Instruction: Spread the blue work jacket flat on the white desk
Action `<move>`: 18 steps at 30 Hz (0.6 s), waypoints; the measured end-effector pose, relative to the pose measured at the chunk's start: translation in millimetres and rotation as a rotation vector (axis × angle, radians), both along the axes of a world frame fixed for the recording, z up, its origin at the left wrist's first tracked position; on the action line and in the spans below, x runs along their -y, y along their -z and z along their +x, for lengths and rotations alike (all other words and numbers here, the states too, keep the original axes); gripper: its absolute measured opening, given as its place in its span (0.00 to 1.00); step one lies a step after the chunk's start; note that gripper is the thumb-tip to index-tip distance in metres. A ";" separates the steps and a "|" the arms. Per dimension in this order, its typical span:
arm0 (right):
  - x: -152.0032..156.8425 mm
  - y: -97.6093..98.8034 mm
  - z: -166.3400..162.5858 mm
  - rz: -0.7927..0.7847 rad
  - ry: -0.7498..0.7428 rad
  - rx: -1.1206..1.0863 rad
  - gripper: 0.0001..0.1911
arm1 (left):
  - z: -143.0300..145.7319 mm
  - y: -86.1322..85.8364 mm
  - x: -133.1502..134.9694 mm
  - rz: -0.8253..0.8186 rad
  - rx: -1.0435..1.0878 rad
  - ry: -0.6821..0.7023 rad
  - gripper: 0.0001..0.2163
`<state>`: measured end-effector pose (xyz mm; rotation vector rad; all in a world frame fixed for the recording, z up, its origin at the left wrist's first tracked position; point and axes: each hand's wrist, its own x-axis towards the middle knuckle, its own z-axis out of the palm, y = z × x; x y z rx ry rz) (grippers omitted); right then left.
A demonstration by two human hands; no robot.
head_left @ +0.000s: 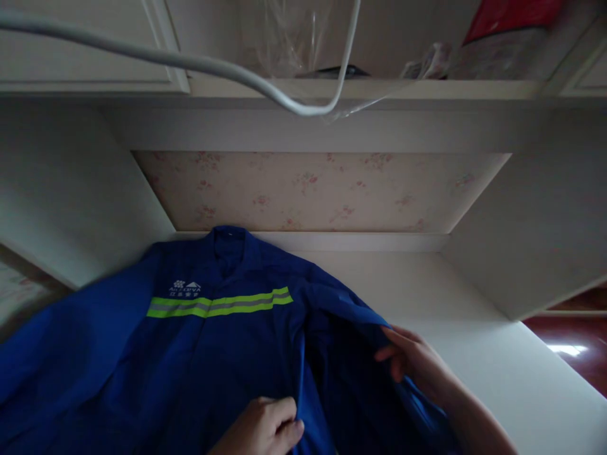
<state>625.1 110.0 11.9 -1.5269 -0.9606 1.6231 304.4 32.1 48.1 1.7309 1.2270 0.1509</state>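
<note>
A blue work jacket (190, 354) with a yellow-and-grey reflective stripe (220, 303) and a small white logo lies spread on a white desk (474, 328), collar toward the back wall. My left hand (265, 430) is closed on the jacket's front edge near the bottom of the view. To its right, my right hand (417, 363) pinches the jacket's right side, where the fabric folds over the sleeve. The jacket's left sleeve runs off the desk's left edge.
The desk sits in a white alcove with floral wallpaper (317, 189) behind. A shelf above (379, 88) holds clear plastic wrap and a red-topped package (507, 31). A white cable (190, 60) hangs across the top. Dark red floor (573, 341) shows at the right.
</note>
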 end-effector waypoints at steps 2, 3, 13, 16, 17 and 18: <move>-13.0 -10.0 18.4 0.016 -0.071 -0.003 0.22 | 4.6 -14.3 0.1 -0.033 0.068 -0.036 0.20; -20.2 -13.8 26.7 0.036 -0.075 -0.006 0.22 | 7.9 -20.9 0.1 -0.056 0.107 -0.068 0.21; -124.8 -80.1 97.7 0.479 0.370 0.077 0.15 | 85.9 -108.8 -25.1 -0.189 0.575 -0.163 0.20; -150.5 -114.9 139.4 0.672 0.522 0.214 0.22 | 135.8 -115.4 -28.5 -0.073 0.512 0.043 0.16; -155.7 -122.0 153.8 0.679 0.558 0.247 0.23 | 151.6 -108.8 -28.4 -0.043 0.512 0.123 0.14; -158.8 -125.8 167.6 0.648 0.575 0.279 0.22 | 165.3 -98.5 -27.3 -0.033 0.513 0.200 0.11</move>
